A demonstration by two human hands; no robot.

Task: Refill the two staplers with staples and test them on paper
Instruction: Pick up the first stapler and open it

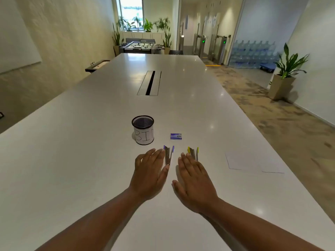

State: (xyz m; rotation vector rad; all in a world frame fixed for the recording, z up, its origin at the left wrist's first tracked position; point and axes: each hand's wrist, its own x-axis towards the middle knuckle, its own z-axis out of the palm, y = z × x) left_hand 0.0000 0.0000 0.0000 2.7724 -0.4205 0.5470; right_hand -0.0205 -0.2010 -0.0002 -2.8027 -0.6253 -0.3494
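1. The person is extending both forearms over the white bench (90,160), palms facing down.
2. The left hand (151,173) is lying flat with its fingers straight and together, gripping nothing; its fingertips are reaching the left side of the purple stapler (169,155).
3. The right hand (195,180) is likewise spreading flat with straight fingers, gripping nothing; its fingertips are overlapping the near end of the yellow stapler (193,153).
4. Both staplers are lying swung open on the bench, side by side, each pointing away from the person, with the purple one on the left.
5. The small blue staple box (176,136) is sitting closed on the bench just beyond the staplers, between them.
6. The black mesh cup (143,129), wearing a white label marked "BIN", is standing upright to the left of the staple box.
7. The white paper (253,163) is lying flat on the bench to the right of the yellow stapler, well apart from both hands.
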